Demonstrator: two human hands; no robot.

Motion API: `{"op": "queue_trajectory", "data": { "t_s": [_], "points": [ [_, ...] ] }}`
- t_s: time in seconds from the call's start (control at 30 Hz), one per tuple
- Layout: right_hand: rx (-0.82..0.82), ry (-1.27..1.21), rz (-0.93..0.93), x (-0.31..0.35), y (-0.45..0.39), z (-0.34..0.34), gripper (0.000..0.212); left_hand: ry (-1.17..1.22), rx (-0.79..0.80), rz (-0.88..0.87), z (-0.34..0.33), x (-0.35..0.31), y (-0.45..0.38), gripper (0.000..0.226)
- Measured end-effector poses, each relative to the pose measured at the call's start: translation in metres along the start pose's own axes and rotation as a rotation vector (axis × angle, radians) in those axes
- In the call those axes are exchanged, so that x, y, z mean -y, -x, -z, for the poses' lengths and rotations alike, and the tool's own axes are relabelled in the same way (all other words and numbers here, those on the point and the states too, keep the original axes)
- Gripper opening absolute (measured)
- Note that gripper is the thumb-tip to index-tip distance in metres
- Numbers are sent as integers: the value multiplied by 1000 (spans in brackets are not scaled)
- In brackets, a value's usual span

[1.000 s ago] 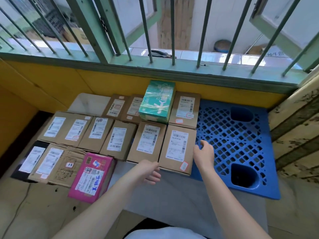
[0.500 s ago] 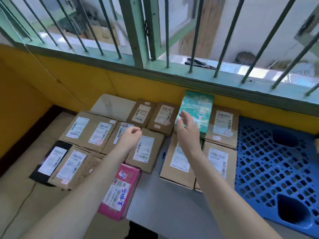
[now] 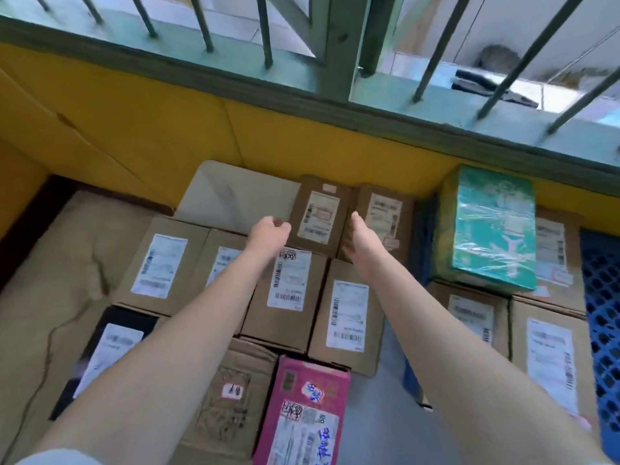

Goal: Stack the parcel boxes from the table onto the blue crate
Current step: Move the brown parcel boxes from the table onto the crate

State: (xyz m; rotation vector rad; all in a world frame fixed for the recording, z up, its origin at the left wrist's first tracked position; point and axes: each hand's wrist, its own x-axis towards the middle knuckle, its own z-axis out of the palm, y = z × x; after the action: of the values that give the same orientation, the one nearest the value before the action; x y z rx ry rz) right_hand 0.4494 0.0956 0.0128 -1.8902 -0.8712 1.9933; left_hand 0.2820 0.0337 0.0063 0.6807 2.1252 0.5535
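Several brown parcel boxes with white labels lie flat on the table. A small brown box sits in the back row with a second small box to its right. My left hand hovers at the left edge of the first small box, fingers curled and empty. My right hand reaches flat between the two small boxes, fingers extended, holding nothing. A green wrapped box lies on top of other parcels at the right. A pink box is at the front. The blue crate shows at the right edge.
A yellow wall runs behind the table, below a green window sill with metal bars. A bare patch of grey tabletop lies at the back left. A black parcel lies at the front left over cardboard.
The view has swung left and down, so the crate is now at the frame's edge. Both hands have moved forward and left, from the green box area to the small back-row boxes.
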Motion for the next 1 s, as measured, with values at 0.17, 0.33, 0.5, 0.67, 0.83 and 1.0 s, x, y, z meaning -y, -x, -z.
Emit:
{"op": "queue_trajectory", "data": {
  "t_s": [0.17,0.33,0.5,0.67,0.83,1.0],
  "points": [
    [-57,-5,-69,-5,-54,-18,88,-88,52,33,-10,6,-49,48],
    [-97,117,-29,9,-65,-36,84,-179,96,65,-17,-4,-74,46],
    [-158,81,-12,15,-84,-42,81,-94,207,141,-23,-11,-82,51],
    [-134,-87,4,17,-86,-37,74,165,364,251,-18,-16,-89,57],
    [-108,-215,40,19,-85,-24,66,256,363,270,-18,-21,-91,38],
    [-130,51,98,26,-69,-23,61,395,298,223,-13,-23,-81,35]
  ]
}}
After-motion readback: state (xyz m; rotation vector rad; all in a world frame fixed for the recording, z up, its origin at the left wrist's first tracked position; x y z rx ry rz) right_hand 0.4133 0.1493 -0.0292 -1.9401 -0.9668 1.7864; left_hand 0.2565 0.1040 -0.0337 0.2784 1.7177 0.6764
